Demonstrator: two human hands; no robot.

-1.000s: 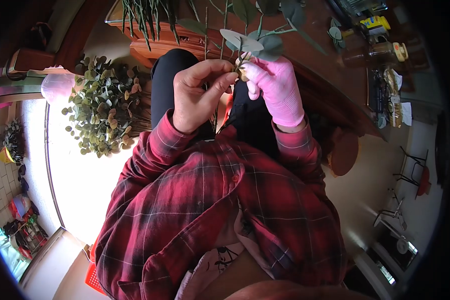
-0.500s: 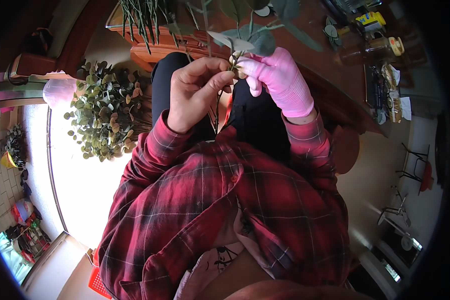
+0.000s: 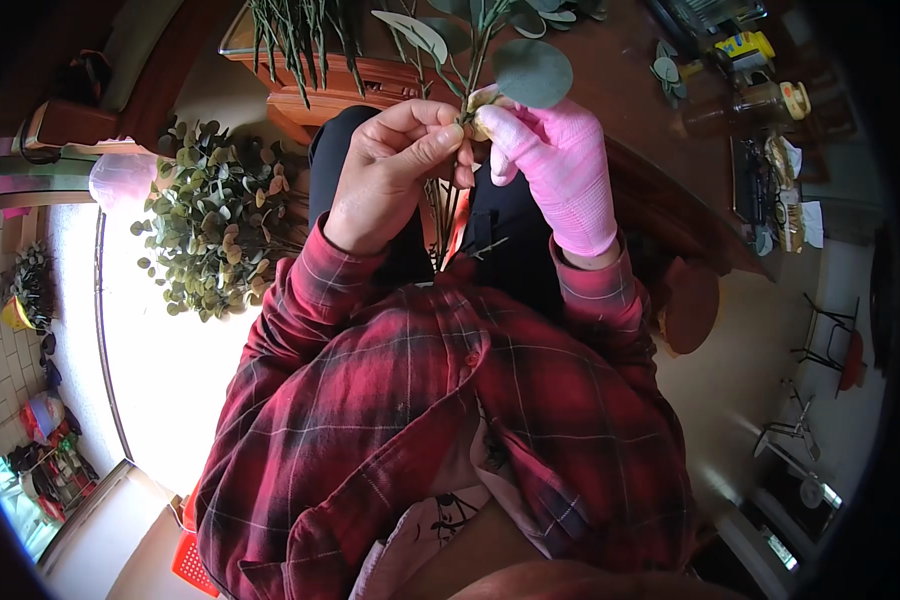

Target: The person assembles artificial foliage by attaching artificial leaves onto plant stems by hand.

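My bare left hand pinches the stem of an artificial eucalyptus branch between thumb and fingers, above my lap. Close beside it, my right hand, in a pink glove with a pale, stained palm side, grips the same stem just below the leaves. Broad grey-green leaves fan out above both hands, and one round leaf hangs over the gloved fingers. Thin stems run down from my grip towards my lap. The exact spot where the fingertips meet is partly hidden.
A bundle of leafy eucalyptus branches lies at my left. Bare green stems hang over the edge of the wooden table. On the table's right are a brown jar and a yellow-labelled bottle. A red stool stands right.
The branch has turned and shifted, so its leaves spread differently and more stems show below my hands. My gloved hand has moved slightly left and down; both hands still grip the stem.
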